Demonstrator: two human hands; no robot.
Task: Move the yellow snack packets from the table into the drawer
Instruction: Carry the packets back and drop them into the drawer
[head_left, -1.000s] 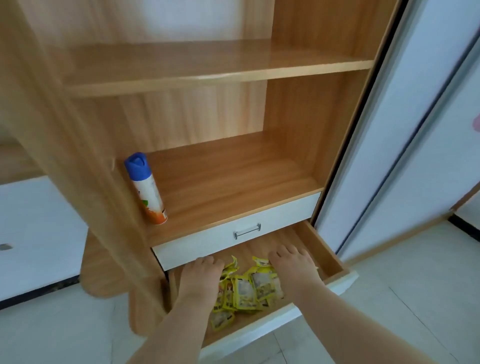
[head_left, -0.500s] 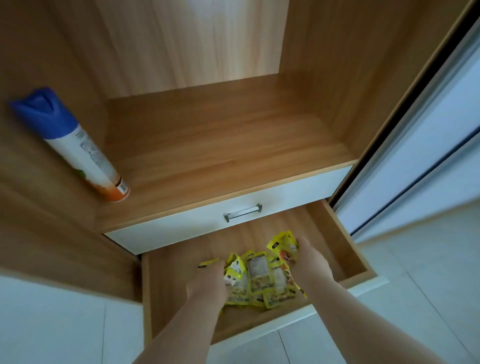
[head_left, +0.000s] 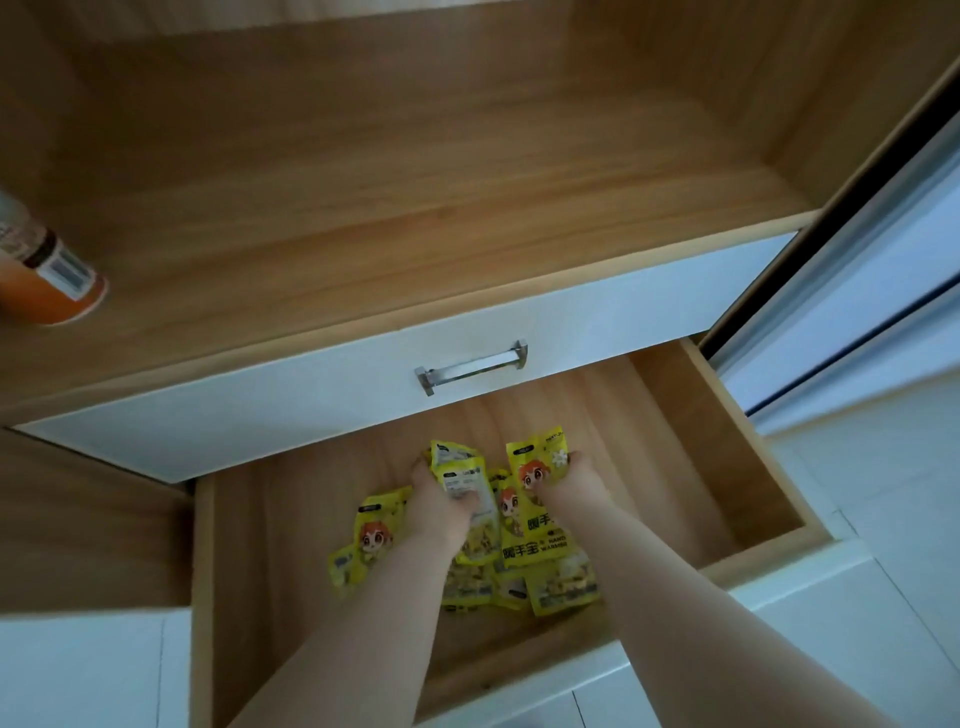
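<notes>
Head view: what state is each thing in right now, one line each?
lower drawer: pulled open, packets inside.
upper drawer: closed.
yellow packets: piled in the lower drawer, some held.
left hand: grips packets.
right hand: grips one packet.
spray can: stands on the shelf, top out of frame.

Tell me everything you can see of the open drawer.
The drawer is pulled well out beneath a shut upper drawer with a white front. Its floor and side walls look like light wood; its front panel is white. A pile of yellow packets lies on the floor, and the left hand and right hand reach in, gripping some.
</notes>
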